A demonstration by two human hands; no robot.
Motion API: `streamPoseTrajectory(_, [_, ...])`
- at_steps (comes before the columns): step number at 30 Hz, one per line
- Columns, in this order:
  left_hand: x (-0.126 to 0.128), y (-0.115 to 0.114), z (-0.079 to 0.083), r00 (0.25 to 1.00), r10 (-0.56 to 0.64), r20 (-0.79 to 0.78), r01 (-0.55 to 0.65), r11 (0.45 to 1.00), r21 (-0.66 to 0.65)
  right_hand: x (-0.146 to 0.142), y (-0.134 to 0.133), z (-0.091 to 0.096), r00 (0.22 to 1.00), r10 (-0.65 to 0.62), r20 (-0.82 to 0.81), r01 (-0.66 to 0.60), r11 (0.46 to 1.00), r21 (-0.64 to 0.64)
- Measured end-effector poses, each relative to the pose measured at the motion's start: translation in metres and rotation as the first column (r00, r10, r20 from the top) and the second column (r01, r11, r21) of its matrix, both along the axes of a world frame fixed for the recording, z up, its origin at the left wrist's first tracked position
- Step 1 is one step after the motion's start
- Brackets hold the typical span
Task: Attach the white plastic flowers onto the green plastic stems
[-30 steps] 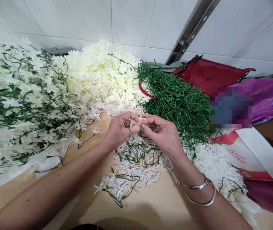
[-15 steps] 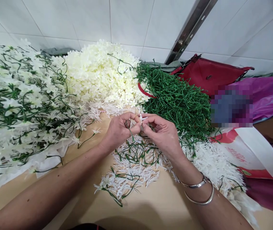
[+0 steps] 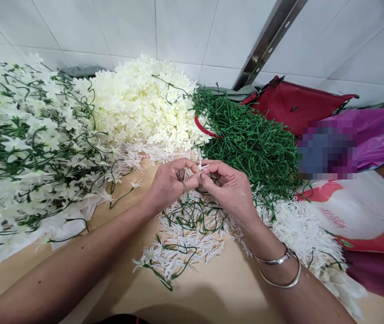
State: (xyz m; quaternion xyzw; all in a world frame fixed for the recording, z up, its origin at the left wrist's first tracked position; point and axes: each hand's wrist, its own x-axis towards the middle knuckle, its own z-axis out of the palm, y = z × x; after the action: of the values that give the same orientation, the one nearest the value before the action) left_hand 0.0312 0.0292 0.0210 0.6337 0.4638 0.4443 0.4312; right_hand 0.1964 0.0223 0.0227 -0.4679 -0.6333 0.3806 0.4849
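Note:
My left hand [image 3: 170,182] is closed in a pinch on a thin green artificial flower stem [image 3: 187,195], which hangs below its fingers. Against those fingertips, my right hand [image 3: 229,189] pinches a small white artificial flower piece [image 3: 202,167]. Its pointed white tips stick up between the two hands; the join with the stem is hidden by my fingers. Under my hands lie loose green stems [image 3: 195,215] and thin white stamen pieces [image 3: 208,245]. One white flower [image 3: 148,254] on a stem rests at the near end of them.
Finished-looking white flowers [image 3: 26,148] with stems heap up on the left. Behind are piles of cream petals [image 3: 145,108] and green stems [image 3: 249,144]. White spiky pieces [image 3: 303,229] lie at right, beside a red-and-white bag [image 3: 354,211]. A red purse [image 3: 300,103] leans near the tiled wall.
The white piece at my fingertips now shows more of its points. My hands have barely moved. At right, the white strip across the red-and-white bag is no longer visible, and more of the bag's print shows.

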Motion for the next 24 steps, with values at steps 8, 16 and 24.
streamPoseTrajectory(8, [-0.0034,0.0028,-0.0044,1.0,0.017,0.004,-0.017,1.0,0.001,0.0001,0.0012,0.0006,0.998,0.019,-0.055,-0.019,1.0,-0.017])
streamPoseTrajectory(16, [-0.0042,0.005,-0.0036,0.999,0.04,-0.008,-0.04,0.998,0.046,0.0018,0.0015,0.001,0.995,0.028,-0.1,-0.039,0.993,-0.108])
streamPoseTrajectory(24, [-0.0048,0.0044,-0.0054,0.999,0.045,-0.026,-0.043,0.995,0.091,0.0018,0.001,0.001,0.995,0.018,-0.095,-0.026,0.996,-0.084])
